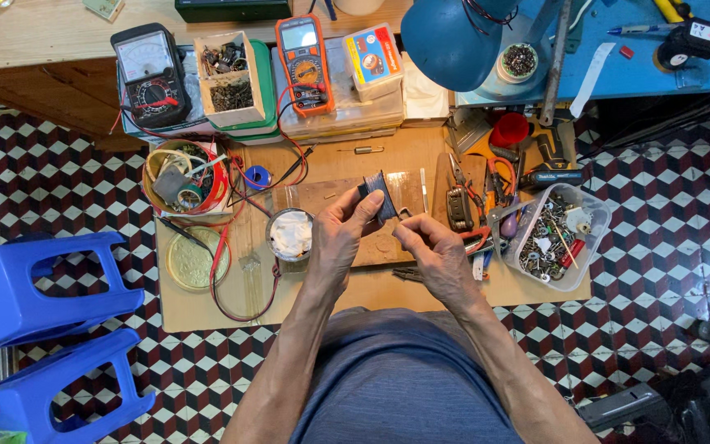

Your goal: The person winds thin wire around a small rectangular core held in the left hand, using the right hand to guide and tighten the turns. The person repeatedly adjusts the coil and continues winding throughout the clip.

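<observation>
My left hand (340,238) grips a small black box-shaped part (378,194) between thumb and fingers, holding it up over a brown wooden board (322,196) on the low work table. My right hand (435,255) is just to the right of it, fingers curled, pinching something small and thin near the part's lower edge; what it holds is too small to tell. Both forearms reach forward from my lap.
A round tin with white paste (291,234) sits left of my hands. A clear tray of screws and bits (554,238), pliers and cutters (470,205) lie right. Two multimeters (151,74) (304,59), a parts box (228,80), a blue lamp (454,37) stand behind. Blue stools (34,329) at left.
</observation>
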Tool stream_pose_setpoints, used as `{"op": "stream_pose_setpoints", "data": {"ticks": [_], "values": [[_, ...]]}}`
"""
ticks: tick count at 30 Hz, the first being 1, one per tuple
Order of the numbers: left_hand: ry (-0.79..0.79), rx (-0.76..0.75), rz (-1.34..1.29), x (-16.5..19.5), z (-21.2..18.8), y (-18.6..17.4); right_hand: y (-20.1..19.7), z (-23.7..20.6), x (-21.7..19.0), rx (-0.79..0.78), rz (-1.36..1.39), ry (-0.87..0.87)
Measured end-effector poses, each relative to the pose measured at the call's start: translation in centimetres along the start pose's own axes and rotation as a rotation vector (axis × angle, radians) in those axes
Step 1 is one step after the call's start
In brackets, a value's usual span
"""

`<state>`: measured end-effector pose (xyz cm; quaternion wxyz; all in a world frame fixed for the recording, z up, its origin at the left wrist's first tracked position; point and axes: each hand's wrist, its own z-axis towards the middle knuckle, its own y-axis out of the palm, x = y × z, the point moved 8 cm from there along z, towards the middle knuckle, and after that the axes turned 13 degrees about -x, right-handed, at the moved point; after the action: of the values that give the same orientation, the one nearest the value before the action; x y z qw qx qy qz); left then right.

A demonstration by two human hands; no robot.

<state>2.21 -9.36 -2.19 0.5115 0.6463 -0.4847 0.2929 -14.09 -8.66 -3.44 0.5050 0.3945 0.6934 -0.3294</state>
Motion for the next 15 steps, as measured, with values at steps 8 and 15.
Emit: {"op": "stream_pose_setpoints", "data": {"ticks": [8, 15], "values": [[0.002, 0.005, 0.013, 0.30, -0.44, -0.06, -0.25, -0.29, -0.75, 0.003, -0.106, -0.004], [0.013, -0.014, 0.009, 0.45, -0.38, -0.13, -0.16, -0.21, -0.57, -0.002, -0.081, -0.038]]}}
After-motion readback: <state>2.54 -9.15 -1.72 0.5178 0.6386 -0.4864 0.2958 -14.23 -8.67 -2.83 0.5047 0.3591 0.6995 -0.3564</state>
